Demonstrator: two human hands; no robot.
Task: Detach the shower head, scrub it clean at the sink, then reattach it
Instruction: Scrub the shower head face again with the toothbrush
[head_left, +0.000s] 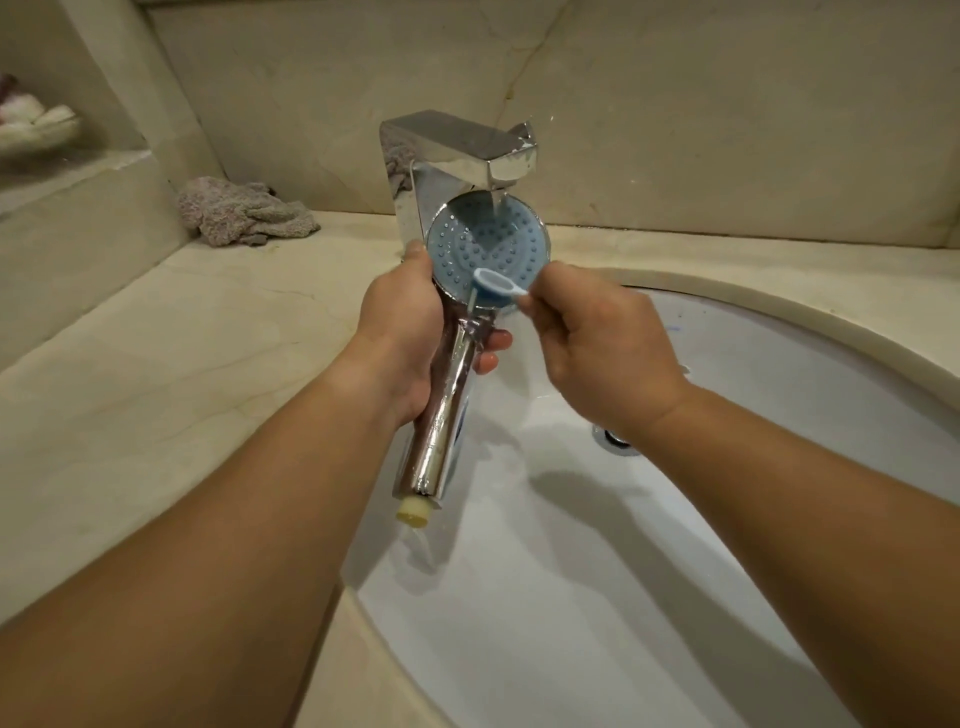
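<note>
The chrome shower head (485, 239) with a blue nozzle face is held face-up over the white sink (779, 374). My left hand (405, 332) grips its chrome handle just below the head. A cream threaded end sticks out at the handle's bottom. My right hand (602, 343) pinches a small blue-and-white toothbrush (496, 283), whose head rests against the lower edge of the nozzle face. Water runs from the chrome faucet (467, 150) onto the top of the face and drips off the handle's end into the basin.
A crumpled pinkish-grey cloth (244, 215) lies on the beige stone counter (156, 364) to the left of the faucet. The sink drain (615, 436) shows beside my right wrist. A ledge at far left holds a white bundle (36, 122). A stone wall backs the counter.
</note>
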